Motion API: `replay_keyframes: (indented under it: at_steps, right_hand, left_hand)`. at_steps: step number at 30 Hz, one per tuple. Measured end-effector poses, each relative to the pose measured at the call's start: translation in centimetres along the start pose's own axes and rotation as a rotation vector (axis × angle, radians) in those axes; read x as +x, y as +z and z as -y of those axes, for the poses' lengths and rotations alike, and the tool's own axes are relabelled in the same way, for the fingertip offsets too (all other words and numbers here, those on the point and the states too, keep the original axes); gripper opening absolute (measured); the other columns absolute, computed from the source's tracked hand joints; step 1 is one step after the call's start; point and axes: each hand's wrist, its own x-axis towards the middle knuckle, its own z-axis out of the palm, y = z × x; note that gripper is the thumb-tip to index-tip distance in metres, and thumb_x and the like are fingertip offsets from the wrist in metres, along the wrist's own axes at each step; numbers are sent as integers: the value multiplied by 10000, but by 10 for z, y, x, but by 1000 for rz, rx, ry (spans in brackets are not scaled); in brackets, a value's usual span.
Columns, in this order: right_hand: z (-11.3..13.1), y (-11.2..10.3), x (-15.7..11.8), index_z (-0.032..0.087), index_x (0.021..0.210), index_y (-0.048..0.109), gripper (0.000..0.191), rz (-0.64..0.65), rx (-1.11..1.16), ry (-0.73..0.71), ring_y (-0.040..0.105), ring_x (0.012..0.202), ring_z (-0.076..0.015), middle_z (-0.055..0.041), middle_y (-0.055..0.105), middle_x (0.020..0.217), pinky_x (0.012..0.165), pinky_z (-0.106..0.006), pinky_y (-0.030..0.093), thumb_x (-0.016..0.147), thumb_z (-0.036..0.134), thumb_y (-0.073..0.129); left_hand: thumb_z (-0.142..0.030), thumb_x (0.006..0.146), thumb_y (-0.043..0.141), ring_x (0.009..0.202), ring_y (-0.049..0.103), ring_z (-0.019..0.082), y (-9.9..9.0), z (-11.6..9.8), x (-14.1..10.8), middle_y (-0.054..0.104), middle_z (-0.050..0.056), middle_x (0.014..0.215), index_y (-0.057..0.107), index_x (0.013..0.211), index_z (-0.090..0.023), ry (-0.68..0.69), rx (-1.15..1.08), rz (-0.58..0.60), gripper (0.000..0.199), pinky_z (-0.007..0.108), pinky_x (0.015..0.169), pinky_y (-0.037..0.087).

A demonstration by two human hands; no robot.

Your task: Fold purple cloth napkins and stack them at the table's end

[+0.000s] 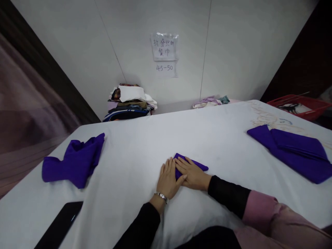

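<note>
A small folded purple cloth napkin (199, 165) lies on the white-covered table (135, 145) in front of me, its pointed end toward the right. My right hand (190, 173) rests flat on top of it with the fingers stretched out. Along the napkin's left edge lies my left hand (168, 178), fingers straight and its thumb reaching across to my right hand. Both palms face down, and they cover much of the napkin. A silver bracelet (162, 197) circles my left wrist.
Another folded purple cloth (75, 160) sits at the left, near a black phone-like slab (61, 223). More purple cloth (293, 148) lies at the right. Behind the table are a clothes pile (129, 103) and a red basket (306, 112). A paper sign (165, 52) hangs on the wall.
</note>
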Motion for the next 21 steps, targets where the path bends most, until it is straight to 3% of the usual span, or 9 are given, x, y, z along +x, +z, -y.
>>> replay_keyframes:
  at_steps: [7, 14, 18, 21]
  right_hand:
    - [-27, -11, -39, 130, 1440, 213, 779, 41, -81, 121, 129, 1376, -272, -131, 189, 1493, 1102, -490, 98, 857, 631, 340]
    - [-55, -20, -92, 155, 1450, 175, 730, 32, -139, 245, 145, 1375, -251, -106, 186, 1493, 1102, -483, 130, 889, 612, 272]
    - [-61, -21, -107, 168, 1418, 288, 650, -46, -98, 322, 182, 1366, -254, -100, 244, 1479, 1094, -489, 156, 902, 564, 308]
    - [-66, -21, -112, 191, 1349, 416, 535, -196, 33, 372, 311, 1319, -244, -91, 415, 1399, 1079, -472, 219, 908, 488, 362]
  left_hand:
    - [-629, 825, 340, 1357, 220, 296, 6, 2, 0, 286, 180, 1460, 277, 1390, -98, 25, 123, -61, 778, 513, 1080, 228]
    - [-655, 828, 277, 1367, 191, 286, 2, -1, 1, 237, 155, 1483, 263, 1396, -71, -4, 147, -17, 814, 488, 1104, 186]
    - [-670, 817, 277, 1373, 172, 283, 1, -1, 2, 218, 146, 1490, 244, 1403, -70, -15, 155, 2, 840, 483, 1108, 165]
    - [-664, 817, 289, 1373, 174, 281, 2, -1, 2, 215, 148, 1491, 238, 1404, -65, -16, 159, 5, 841, 483, 1107, 164]
